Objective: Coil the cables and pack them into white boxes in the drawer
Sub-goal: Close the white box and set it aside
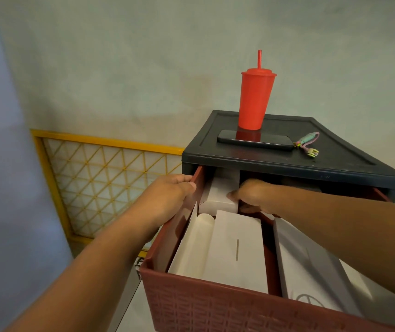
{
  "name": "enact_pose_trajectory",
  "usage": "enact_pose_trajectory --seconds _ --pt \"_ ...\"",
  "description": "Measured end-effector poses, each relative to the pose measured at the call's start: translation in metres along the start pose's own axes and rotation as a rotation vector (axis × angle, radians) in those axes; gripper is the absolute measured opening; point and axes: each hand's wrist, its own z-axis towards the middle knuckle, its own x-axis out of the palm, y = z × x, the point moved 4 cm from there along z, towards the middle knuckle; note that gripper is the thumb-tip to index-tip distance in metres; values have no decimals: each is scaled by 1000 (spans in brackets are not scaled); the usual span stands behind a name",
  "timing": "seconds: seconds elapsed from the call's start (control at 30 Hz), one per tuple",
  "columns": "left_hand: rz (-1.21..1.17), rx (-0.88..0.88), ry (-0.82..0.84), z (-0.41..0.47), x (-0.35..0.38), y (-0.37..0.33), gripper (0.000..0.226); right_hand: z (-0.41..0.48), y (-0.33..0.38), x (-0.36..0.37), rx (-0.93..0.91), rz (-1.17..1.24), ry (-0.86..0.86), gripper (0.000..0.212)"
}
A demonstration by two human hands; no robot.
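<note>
Plastic drawer (215, 307), red-brown with a woven-pattern front, stands pulled out of a dark cabinet (287, 168). My left hand (167, 195) grips its left wall, fingers curled over the rim. My right hand (256, 195) reaches into the far end and pinches the right edge of a small white box (218, 195), thumb on top. Nearer me lie a long flat white box (237, 248) and, to its right, a greyish box (311, 264). On the cabinet's worktop (335, 159) a tapered red tumbler (255, 101) stands behind a black phone (254, 140).
</note>
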Motion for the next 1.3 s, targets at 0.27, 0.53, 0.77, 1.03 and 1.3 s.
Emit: enact_pose_trajectory --seconds 0.27,0.53,0.77,1.03,1.3 --pt "-34 11 -2 4 0 3 26 4 -3 -2 -87 -213 -42 32" --pt "-28 18 -4 2 1 2 22 14 0 5 -62 -479 -206 29" --pt "23 50 -50 -7 -2 -2 33 -28 12 -2 -81 -272 -50 42" --pt "481 403 122 -72 -4 -33 36 -167 6 -56 -355 -367 120 44" --pt "921 448 435 -126 28 -45 14 -257 -72 -98 -456 -632 -56 43"
